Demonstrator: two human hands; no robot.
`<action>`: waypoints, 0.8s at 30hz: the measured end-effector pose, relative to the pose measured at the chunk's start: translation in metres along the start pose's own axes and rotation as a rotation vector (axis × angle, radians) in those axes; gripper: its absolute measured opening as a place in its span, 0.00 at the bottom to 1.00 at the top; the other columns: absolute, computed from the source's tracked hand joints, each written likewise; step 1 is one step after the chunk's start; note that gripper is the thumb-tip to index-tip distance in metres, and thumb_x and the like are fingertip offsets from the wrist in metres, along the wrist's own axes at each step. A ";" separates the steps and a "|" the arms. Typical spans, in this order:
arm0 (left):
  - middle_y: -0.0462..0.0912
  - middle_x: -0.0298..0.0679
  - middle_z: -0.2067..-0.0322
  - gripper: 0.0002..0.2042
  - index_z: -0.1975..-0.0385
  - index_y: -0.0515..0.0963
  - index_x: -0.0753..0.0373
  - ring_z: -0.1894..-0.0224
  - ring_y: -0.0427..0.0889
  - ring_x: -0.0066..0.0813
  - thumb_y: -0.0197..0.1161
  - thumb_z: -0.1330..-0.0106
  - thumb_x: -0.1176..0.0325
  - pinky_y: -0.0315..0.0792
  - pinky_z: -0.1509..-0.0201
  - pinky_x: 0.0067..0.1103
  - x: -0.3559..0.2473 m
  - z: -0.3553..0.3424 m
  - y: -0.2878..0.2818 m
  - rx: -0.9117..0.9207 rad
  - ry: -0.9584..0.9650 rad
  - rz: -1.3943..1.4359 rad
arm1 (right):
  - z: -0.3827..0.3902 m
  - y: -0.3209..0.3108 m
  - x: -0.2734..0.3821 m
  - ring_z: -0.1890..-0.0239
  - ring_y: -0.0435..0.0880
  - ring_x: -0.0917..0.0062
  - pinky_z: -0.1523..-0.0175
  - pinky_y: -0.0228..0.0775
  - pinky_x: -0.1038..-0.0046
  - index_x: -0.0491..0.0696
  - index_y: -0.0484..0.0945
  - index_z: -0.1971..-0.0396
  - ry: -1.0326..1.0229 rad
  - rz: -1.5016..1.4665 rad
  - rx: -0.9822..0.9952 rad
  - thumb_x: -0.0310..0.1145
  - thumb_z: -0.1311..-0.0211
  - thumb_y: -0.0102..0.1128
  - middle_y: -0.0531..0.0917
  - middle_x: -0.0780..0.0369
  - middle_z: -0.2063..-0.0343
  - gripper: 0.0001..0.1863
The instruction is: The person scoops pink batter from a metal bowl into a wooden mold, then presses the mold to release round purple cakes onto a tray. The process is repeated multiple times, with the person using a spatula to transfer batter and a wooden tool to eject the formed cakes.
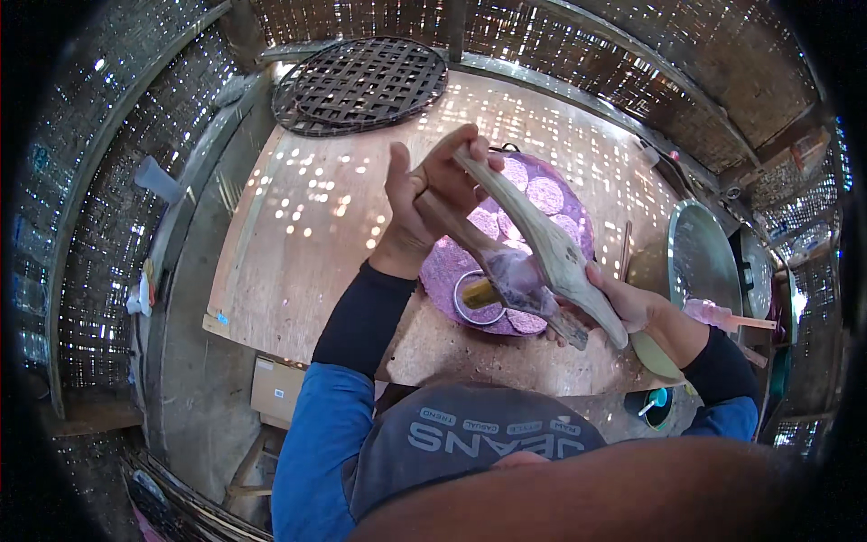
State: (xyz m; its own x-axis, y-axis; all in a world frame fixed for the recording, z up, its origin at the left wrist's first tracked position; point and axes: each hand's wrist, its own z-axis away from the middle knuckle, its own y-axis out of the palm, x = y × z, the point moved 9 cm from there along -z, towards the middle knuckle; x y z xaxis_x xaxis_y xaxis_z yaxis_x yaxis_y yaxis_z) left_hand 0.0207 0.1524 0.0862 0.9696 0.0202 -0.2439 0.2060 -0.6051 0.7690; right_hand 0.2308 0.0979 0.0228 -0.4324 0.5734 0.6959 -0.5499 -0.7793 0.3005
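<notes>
A two-armed wooden hand press point(548, 239) is held aslant above the table, its pale arms spread apart. My left hand point(438, 185) is closed round the far ends of the arms, thumb raised. My right hand point(623, 303) grips the near, joined end; its fingers are partly hidden behind the wood. Pinkish-purple paste point(515, 274) is smeared on the lower arm, near a yellowish cylinder-shaped piece point(480, 293). Below lies a round purple-covered tray point(441, 271) bearing several round, flat, purple strand cakes point(545, 194). A pale ring point(459, 312) rests at its near side, around the yellowish piece in view.
A dark woven round rack point(361, 86) lies at the table's point(307, 235) far left. At right stand a large metal basin point(700, 248) and a pink thing with an orange handle point(713, 313). A green rounded piece point(655, 359) sits by my right wrist; a cardboard box point(275, 388) is below the table.
</notes>
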 end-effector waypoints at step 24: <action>0.69 0.29 0.76 0.12 0.69 0.65 0.55 0.65 0.73 0.26 0.50 0.39 0.54 0.73 0.65 0.23 0.016 0.061 -0.080 -0.490 0.029 0.096 | -0.023 -0.006 -0.012 0.70 0.77 0.75 0.65 0.71 0.72 0.45 0.66 0.50 0.220 0.322 -0.057 0.66 0.41 0.28 0.76 0.57 0.68 0.39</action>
State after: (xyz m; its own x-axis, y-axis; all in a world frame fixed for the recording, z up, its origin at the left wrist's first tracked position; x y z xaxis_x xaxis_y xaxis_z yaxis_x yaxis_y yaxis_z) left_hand 0.0119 0.1527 -0.0150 0.9891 0.0095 -0.1469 0.1465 -0.1607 0.9761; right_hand 0.2226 0.1020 -0.0023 -0.7285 0.3476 0.5903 -0.3977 -0.9162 0.0487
